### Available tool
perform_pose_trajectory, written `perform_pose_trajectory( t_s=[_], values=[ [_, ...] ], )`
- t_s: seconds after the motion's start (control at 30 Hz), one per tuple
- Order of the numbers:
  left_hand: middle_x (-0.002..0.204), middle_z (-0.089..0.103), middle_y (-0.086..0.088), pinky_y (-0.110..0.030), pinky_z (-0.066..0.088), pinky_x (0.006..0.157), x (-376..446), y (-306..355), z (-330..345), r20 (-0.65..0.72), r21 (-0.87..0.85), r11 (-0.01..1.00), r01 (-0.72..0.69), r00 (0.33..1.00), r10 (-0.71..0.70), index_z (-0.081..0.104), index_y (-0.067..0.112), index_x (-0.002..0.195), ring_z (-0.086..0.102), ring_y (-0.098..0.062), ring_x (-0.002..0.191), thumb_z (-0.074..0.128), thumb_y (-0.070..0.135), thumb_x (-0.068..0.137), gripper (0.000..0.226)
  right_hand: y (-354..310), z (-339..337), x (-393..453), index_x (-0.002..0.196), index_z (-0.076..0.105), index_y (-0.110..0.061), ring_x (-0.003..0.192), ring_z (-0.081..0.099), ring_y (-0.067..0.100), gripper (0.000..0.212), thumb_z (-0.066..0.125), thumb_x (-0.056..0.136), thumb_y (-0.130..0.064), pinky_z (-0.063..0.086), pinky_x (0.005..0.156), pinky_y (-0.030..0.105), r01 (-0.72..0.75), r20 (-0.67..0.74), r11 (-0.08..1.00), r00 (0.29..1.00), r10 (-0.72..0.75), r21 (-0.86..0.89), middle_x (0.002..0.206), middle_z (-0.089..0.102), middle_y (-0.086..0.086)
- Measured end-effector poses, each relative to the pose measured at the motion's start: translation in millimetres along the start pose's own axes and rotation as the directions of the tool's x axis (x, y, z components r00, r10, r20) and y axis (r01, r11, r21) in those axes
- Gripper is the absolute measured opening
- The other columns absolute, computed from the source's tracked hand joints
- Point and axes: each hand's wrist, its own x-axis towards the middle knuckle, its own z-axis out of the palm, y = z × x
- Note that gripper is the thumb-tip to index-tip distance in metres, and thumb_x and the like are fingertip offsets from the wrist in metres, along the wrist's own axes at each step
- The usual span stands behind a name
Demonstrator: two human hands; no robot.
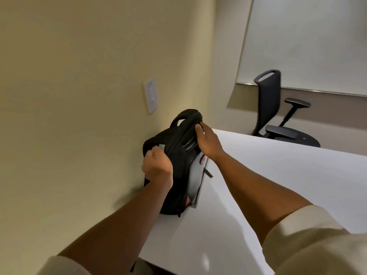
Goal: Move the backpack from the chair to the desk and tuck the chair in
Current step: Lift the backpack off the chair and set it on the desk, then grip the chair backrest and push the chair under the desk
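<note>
A black backpack (179, 155) with a grey front panel stands on the left end of the white desk (268, 175), leaning against the beige wall. My left hand (156, 165) is closed around its left side near a strap. My right hand (208, 141) grips its upper right edge, fingers curled over the top. A black office chair (278, 110) with armrests stands beyond the far edge of the desk, apart from it. The backpack's lower back side is hidden.
A white wall switch plate (151, 95) is on the wall above the backpack. A large whiteboard (307, 42) hangs on the far wall behind the chair. The desk's near left corner (147, 259) is below my left forearm.
</note>
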Motion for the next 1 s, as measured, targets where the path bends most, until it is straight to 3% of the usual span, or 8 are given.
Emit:
perform_pose_trajectory(
  t_s=[0.07,0.17,0.27,0.37,0.47,0.57,0.67,1.0],
  values=[
    [0.088,0.067,-0.01,-0.049,0.049,0.087,-9.2,4.7,-9.3,0.038,-0.024,0.998,-0.052,0.998,0.053,0.068,0.006,0.086,0.059,-0.038,0.09,0.041,0.03,0.093,0.036,-0.6,-4.6,-27.4,0.142,0.045,-0.018,0.132,0.047,0.026,0.054,0.028,0.102,-0.051,0.037,0.103,0.035,0.008,-0.031,0.999,0.999,-0.009,-0.032,0.146,0.051,0.006],
    [0.094,0.069,-0.005,-0.049,0.046,0.092,-29.6,9.2,-17.4,0.13,0.016,0.989,-0.145,0.981,0.142,0.068,0.021,0.081,0.057,-0.037,0.098,0.04,0.032,0.094,0.033,1.5,-14.2,-71.2,0.142,0.046,-0.018,0.133,0.046,0.027,0.05,0.032,0.103,-0.047,0.029,0.098,0.027,0.032,-0.106,0.993,0.993,-0.045,-0.115,0.147,0.05,0.008],
    [0.09,0.065,0.008,-0.039,0.044,0.081,-54.6,9.3,-21.6,0.209,0.032,0.97,-0.239,0.951,0.228,0.067,0.026,0.077,0.058,-0.031,0.099,0.04,0.034,0.094,0.033,4.7,-28.4,-111.8,0.15,0.035,-0.019,0.145,0.03,0.023,0.056,0.033,0.103,-0.049,0.023,0.112,0.032,-0.037,-0.133,0.976,0.991,0.008,-0.216,0.158,0.035,0.005],
    [0.095,0.069,0.003,-0.044,0.047,0.089,-80.5,5.8,-25.9,0.351,0.125,0.923,-0.363,0.886,0.301,0.074,0.024,0.085,0.06,-0.03,0.101,0.038,0.036,0.095,0.039,7.6,-48.2,-148.7,0.152,0.031,-0.018,0.149,0.018,0.02,0.057,0.035,0.103,-0.047,0.019,0.118,0.039,-0.038,-0.132,0.929,0.991,-0.012,-0.368,0.162,0.026,0.003],
    [0.093,0.069,-0.004,-0.047,0.043,0.097,-109.6,-1.1,-32.0,0.467,0.295,0.735,-0.611,0.763,0.447,0.073,0.016,0.088,0.057,-0.029,0.106,0.036,0.039,0.099,0.045,11.2,-71.9,-182.6,0.152,0.031,-0.018,0.151,0.011,0.017,0.056,0.035,0.103,-0.046,0.021,0.118,0.04,-0.039,-0.151,0.871,0.988,-0.04,-0.489,0.163,0.023,0.001],
    [0.125,0.066,-0.007,-0.044,0.033,0.11,-142.0,-8.8,-37.3,0.565,0.31,0.565,-0.765,0.626,0.538,0.07,0.015,0.112,0.049,-0.026,0.127,0.036,0.038,0.102,0.042,16.4,-94.5,-218.3,0.151,0.033,-0.018,0.151,0.009,0.017,0.056,0.034,0.103,-0.046,0.022,0.117,0.042,-0.067,-0.203,0.828,0.977,-0.058,-0.557,0.163,0.023,0.001],
    [0.148,0.051,-0.003,-0.042,0.022,0.119,-175.4,-16.3,-41.9,0.648,0.314,0.455,-0.833,0.539,0.539,0.061,0.021,0.131,0.035,-0.022,0.142,0.033,0.041,0.102,0.046,23.1,-116.9,-259.3,0.151,0.034,-0.017,0.151,0.008,0.019,0.055,0.034,0.103,-0.045,0.022,0.117,0.042,-0.101,-0.248,0.799,0.967,-0.062,-0.593,0.163,0.023,0.002],
    [0.152,0.045,-0.007,-0.041,0.015,0.121,-367.7,-64.2,-68.6,0.75,0.186,0.423,-0.887,0.406,0.521,0.058,0.016,0.136,0.03,-0.022,0.145,0.037,0.038,0.102,0.046,60.7,-224.0,-461.4,0.152,0.03,-0.013,0.152,0.004,0.023,0.055,0.033,0.104,-0.04,0.014,0.121,0.044,-0.204,-0.315,0.753,0.949,-0.004,-0.626,0.164,0.017,0.007]
  ],
)
